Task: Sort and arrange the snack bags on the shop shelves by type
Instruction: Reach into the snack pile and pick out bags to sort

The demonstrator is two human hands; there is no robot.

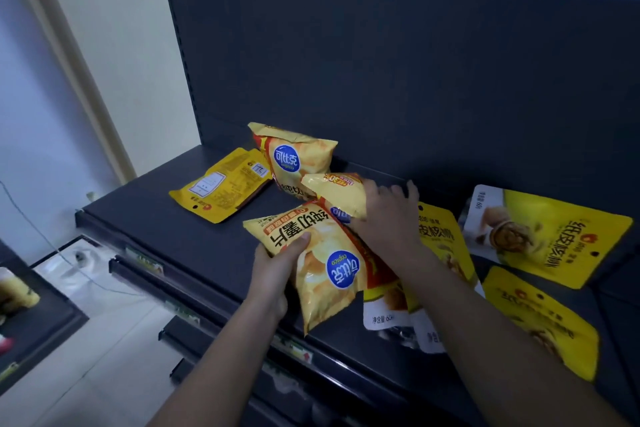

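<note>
Dark shelf [166,218] against a dark back panel [381,62], yellow snack bags all over it. My left hand [277,263] grips a chip bag [322,263] by its edge, lifted at the shelf front. My right hand [388,215] clutches a second chip bag [336,192] just behind. A third [294,156] leans on the panel, flat pouches [550,232] lie right, one more pouch [221,184] left.
</note>
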